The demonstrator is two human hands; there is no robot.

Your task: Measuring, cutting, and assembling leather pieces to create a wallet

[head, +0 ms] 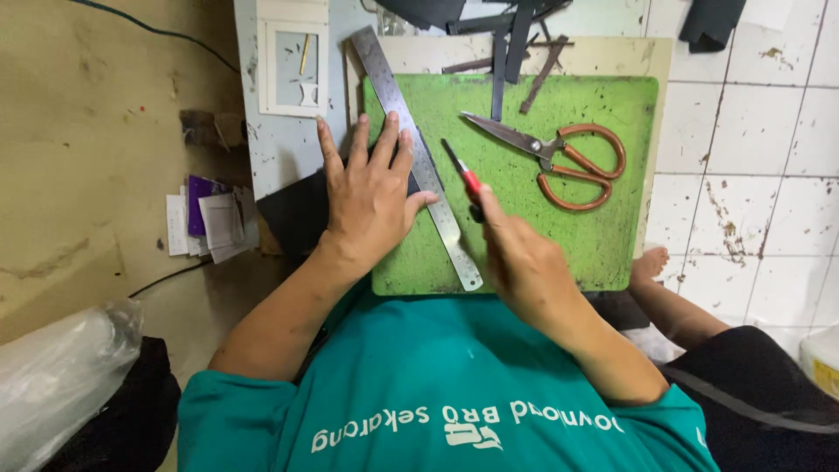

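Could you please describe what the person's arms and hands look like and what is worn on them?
Both arms are bare from above the elbow down. The left hand and right hand wear no gloves, rings or watch that can be seen. Short teal sleeves of a T-shirt with white printed lettering cover the upper arms.

dark sheet (293, 210) mostly under left hand (371, 197) | knife (461, 170) handle hidden in right hand (524, 262)
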